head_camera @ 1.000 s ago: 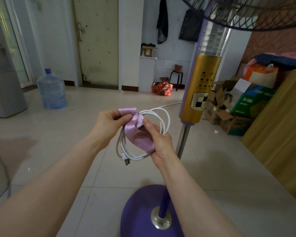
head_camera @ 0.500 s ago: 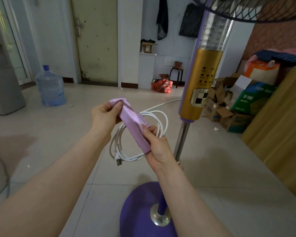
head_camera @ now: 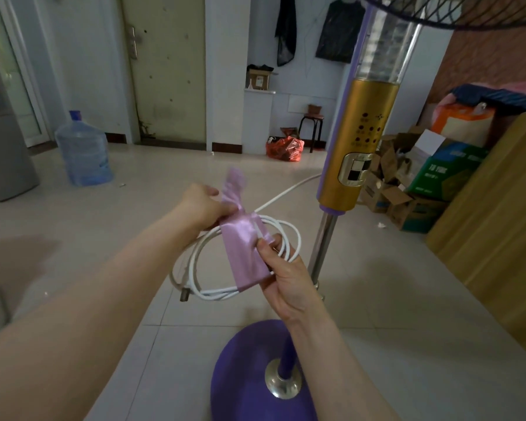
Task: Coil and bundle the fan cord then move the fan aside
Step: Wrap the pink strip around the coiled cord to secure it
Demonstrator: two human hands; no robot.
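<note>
While my left hand point(head_camera: 202, 205) pinches the upper part of a pink satin strip point(head_camera: 245, 247) between thumb and fingers, my right hand point(head_camera: 289, 278) grips the strip's lower part together with the coiled white fan cord point(head_camera: 216, 294), thumb pressed on the cloth and fingers curled behind the loops. The strip lies slantwise across the coil, and its free top end sticks up above my left hand. The coil hangs in the air between my two hands, with the plug point(head_camera: 183, 294) dangling at its lower left. One length of cord leaves the coil and runs off toward the gold control column of the fan point(head_camera: 365, 147), which stands just to the right of my hands. Its round purple base point(head_camera: 243, 375) sits on the tiled floor point(head_camera: 134, 208) under my right forearm, and the dark grille shows along the top edge. Farther off, a blue water bottle point(head_camera: 84, 153) stands on the floor to the left, a red bag point(head_camera: 285, 148) lies beside a small stool point(head_camera: 312, 123) at the far wall, and open cardboard boxes point(head_camera: 407, 202) are piled to the right of the fan.
</note>
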